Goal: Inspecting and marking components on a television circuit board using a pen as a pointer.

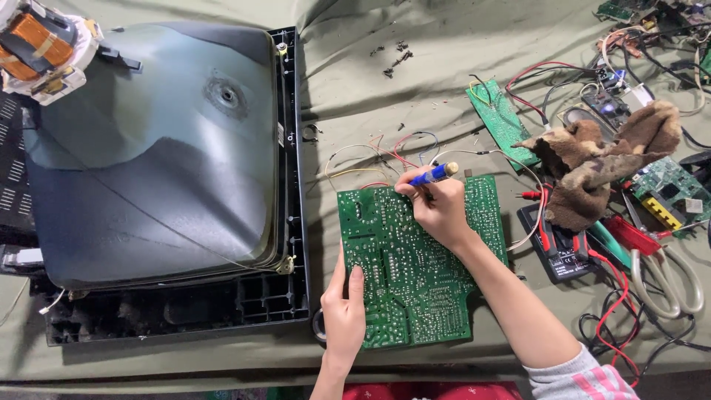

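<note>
Hands: right grips blue tool — left, fingers loose, steadies green board.

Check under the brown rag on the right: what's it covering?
The brown rag lies over a black multimeter with red leads, a green-handled tool and a small green board's corner. The meter's upper part is hidden; whatever else is underneath cannot be seen.

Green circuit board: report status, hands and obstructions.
Right hand grips blue-handled tool, tip on large green circuit board. Left hand steadies its edge. Nothing in the way.
</note>
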